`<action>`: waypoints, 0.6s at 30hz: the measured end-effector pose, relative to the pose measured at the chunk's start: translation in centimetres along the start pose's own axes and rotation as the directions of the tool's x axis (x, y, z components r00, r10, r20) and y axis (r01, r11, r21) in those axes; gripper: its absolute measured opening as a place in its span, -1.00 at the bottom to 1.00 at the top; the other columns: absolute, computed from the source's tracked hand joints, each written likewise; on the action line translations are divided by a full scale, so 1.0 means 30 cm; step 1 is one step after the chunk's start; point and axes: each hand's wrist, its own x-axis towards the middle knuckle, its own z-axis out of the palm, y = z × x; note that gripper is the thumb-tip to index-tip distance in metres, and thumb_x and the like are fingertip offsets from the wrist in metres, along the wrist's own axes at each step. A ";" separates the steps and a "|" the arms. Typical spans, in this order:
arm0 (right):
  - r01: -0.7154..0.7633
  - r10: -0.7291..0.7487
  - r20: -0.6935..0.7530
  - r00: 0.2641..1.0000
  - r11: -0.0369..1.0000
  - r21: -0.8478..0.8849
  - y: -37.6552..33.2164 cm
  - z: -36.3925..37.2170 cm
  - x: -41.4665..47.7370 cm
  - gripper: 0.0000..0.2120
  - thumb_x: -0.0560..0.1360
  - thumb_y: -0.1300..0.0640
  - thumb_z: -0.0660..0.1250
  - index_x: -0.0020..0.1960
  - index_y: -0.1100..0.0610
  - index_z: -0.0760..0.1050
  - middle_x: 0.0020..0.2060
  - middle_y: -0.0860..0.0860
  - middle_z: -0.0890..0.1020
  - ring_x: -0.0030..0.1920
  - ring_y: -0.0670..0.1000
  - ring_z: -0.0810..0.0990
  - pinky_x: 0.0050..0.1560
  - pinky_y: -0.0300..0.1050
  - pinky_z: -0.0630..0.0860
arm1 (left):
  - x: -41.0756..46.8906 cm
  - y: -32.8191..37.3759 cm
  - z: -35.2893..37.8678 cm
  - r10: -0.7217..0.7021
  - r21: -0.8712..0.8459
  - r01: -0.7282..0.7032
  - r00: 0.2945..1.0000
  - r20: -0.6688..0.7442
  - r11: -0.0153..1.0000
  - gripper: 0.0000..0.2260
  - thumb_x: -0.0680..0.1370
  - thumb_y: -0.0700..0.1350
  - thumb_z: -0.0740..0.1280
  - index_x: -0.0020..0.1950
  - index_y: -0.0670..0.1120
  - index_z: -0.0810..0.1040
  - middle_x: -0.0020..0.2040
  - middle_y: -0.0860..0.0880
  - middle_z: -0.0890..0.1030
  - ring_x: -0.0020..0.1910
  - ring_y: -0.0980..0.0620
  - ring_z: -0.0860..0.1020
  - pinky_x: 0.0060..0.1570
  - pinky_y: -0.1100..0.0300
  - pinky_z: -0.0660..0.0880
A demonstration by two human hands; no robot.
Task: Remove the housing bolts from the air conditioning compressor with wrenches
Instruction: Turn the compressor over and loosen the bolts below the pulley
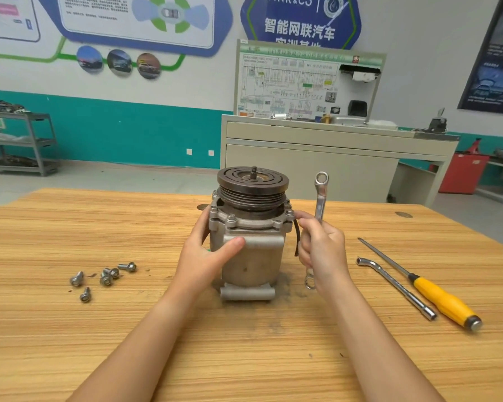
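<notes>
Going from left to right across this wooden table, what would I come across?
A cluster of loose silver bolts → left hand → grey metal compressor with a dark pulley, held by that hand → right hand gripping a silver ring wrench → yellow-handled screwdriver.

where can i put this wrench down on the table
The ring wrench fits on bare table left of the compressor beyond the loose bolts, or near you between the forearms. Crowded: the right side, where the L-shaped socket wrench and screwdriver lie.
</notes>
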 end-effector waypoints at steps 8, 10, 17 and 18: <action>0.035 -0.015 0.162 0.987 0.992 -0.123 0.000 -0.018 -0.094 -0.78 0.52 0.23 0.24 -0.07 -0.06 0.57 -0.64 -0.17 0.27 -0.63 -0.19 0.17 -0.63 -0.35 0.13 | -0.034 0.024 -0.021 0.066 0.064 -0.058 0.989 -0.129 0.996 -0.17 0.26 0.28 0.47 0.42 0.26 0.12 0.27 0.30 0.36 0.21 0.48 0.35 0.08 0.46 0.31; 0.021 -0.015 0.054 0.998 0.992 -0.123 -0.013 -0.022 -0.063 -0.89 0.52 0.15 0.27 -0.02 0.01 0.55 -0.65 -0.16 0.28 -0.64 -0.21 0.20 -0.63 -0.36 0.14 | -0.077 0.034 0.041 0.124 0.113 -0.107 0.981 -0.150 0.988 -0.08 0.23 0.28 0.50 0.44 0.29 0.03 0.42 0.20 0.25 0.38 0.32 0.23 0.30 0.32 0.23; -0.098 0.080 -0.080 0.994 0.965 -0.242 -0.056 -0.010 0.090 -0.75 0.51 -0.03 0.28 -0.26 0.09 0.38 -0.65 -0.10 0.23 -0.67 -0.11 0.16 -0.63 -0.30 0.08 | -0.069 0.054 0.138 0.149 0.189 -0.107 0.963 -0.225 0.976 0.04 0.21 0.17 0.55 0.42 0.35 -0.16 0.50 0.17 0.01 0.40 0.27 0.06 0.34 0.21 0.12; -0.103 0.093 -0.050 0.994 0.956 -0.276 -0.060 -0.002 0.108 -0.74 0.50 -0.06 0.27 -0.24 0.09 0.38 -0.64 -0.10 0.22 -0.67 -0.11 0.15 -0.63 -0.30 0.07 | -0.066 0.054 0.137 0.150 0.203 -0.102 0.960 -0.235 0.974 0.05 0.21 0.18 0.54 0.46 0.31 -0.13 0.49 0.15 0.04 0.35 0.31 0.09 0.30 0.23 0.13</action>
